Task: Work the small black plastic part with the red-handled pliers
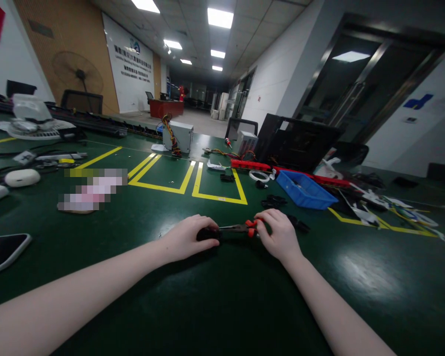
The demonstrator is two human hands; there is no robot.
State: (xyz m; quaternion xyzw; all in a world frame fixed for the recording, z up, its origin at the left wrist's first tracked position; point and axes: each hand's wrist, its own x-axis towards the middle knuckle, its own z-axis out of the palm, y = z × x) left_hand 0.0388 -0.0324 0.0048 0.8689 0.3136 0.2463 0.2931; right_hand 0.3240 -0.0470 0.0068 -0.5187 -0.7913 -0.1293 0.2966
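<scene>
Left grip (185, 238) pinches black part (206, 234); right grip (281, 236) pinches red-handled pliers (241, 228); wall lettering (132, 58) blurred.

My one head-worn camera looks forward and down across the green table (215, 296), left hand (187, 240) and right hand (281, 233) close.

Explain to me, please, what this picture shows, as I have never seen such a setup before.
There is no machine here, just a person's two bare hands, seen by a camera worn on the head that looks forward and down. The left hand holds a small dark object; the right hand holds red-handled pliers pointing towards it, though whether they touch is hard to tell. Beneath is a green table with yellow tape. Farther back are a blue tray and a metal box with coloured wires.
</scene>
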